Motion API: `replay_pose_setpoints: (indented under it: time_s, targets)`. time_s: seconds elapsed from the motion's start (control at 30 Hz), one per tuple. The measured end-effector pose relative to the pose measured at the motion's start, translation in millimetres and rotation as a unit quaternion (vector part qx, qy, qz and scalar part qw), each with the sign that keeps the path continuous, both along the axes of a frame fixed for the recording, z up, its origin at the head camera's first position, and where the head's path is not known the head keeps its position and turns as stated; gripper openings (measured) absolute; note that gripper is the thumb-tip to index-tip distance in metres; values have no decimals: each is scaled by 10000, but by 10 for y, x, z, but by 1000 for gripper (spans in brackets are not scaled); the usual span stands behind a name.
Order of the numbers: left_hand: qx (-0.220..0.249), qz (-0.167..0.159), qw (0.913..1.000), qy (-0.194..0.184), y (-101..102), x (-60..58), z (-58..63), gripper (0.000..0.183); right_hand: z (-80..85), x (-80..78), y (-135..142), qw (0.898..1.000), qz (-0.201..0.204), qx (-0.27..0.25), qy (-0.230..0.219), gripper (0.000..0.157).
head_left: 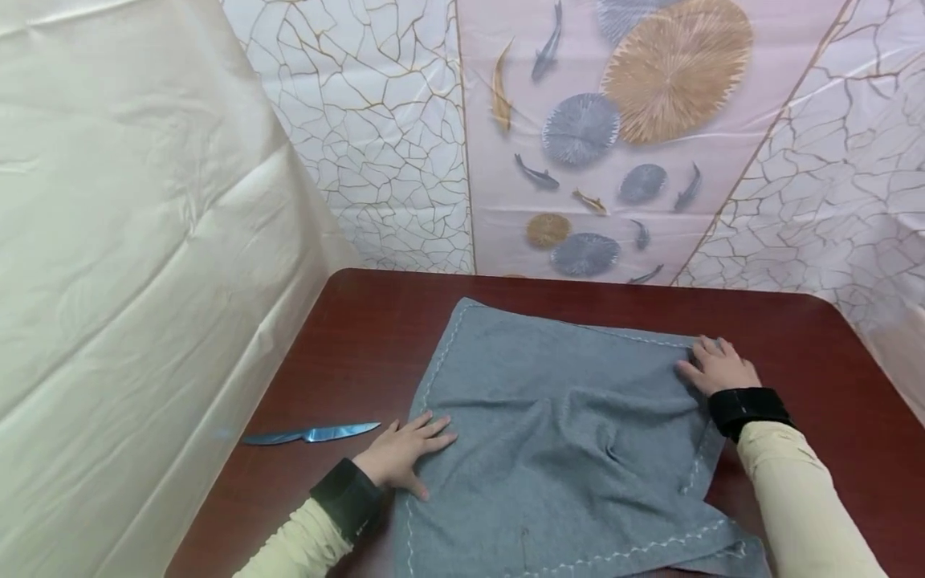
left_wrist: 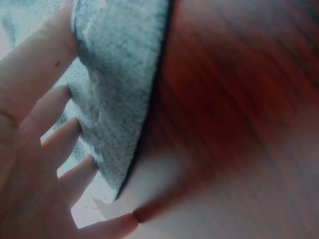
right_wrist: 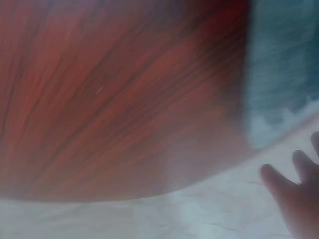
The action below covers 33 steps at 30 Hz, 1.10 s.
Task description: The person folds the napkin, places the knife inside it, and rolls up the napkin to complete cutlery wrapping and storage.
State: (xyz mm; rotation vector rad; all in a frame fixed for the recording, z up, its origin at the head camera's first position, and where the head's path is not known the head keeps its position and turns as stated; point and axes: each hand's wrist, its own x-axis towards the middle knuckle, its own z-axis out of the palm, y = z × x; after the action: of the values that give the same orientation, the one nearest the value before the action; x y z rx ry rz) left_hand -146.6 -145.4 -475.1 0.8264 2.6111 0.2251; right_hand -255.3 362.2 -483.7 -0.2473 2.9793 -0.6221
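Seemingly, spreading is underway: left hand (head_left: 406, 451) and right hand (head_left: 723, 370) rest on the cloth (head_left: 520, 449), fingers extended; its creases call for smoothing next.

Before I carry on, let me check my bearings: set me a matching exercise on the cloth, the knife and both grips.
1. Cloth
2. Knife
3. Left grip
4. Right grip

A. at the cloth's far right corner
B. at the cloth's left edge
C. grey and creased
D. on the table, left of the cloth

Pairs: 1-C, 2-D, 3-B, 4-A
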Motion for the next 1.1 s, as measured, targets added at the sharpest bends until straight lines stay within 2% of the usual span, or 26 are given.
replay_pose_setpoints:
  time_s: [0.03,0.13,0.17,0.23,0.33,0.47,0.57,0.7,0.8,0.9,0.97,1.03,1.1]
  targets:
    - [12,-8,10000,-13,10,-6,-3,93,58,81,-52,9974,144,565,430,55]
    - [73,-32,10000,1,10,-24,1,94,204,403,-249,9910,671,459,1066,25]
    - [115,-27,9999,10,-4,-24,14,94,235,515,-312,9895,889,421,1054,19]
    - [169,-12,9998,46,-31,-28,36,94,242,721,-394,9857,1315,476,938,17]
    - [214,10,9997,96,-62,-21,59,93,161,904,-433,9845,1465,682,685,32]
    - [242,-41,9996,128,-32,-10,27,93,68,933,-338,9853,1241,951,694,58]
    - [306,-124,9994,38,18,-7,-8,93,19,879,-184,9846,1221,1069,652,65]
    - [406,-153,9991,-35,27,-41,-22,94,13,735,-2,9846,1052,1296,527,67]
    - [387,-45,9992,-22,6,-96,-19,94,50,712,23,9780,965,1616,896,62]
    - [237,188,9995,-97,-2,-143,-1,92,71,845,-50,9719,1236,1376,1456,51]
    - [189,320,9991,-221,17,-152,22,89,59,994,-114,9692,1492,1137,1594,47]
    - [242,394,9985,-307,53,-141,43,83,40,1152,-164,9723,1628,984,1356,50]
    - [306,436,9980,-338,95,-114,59,78,20,1287,-200,9769,1577,1103,924,58]
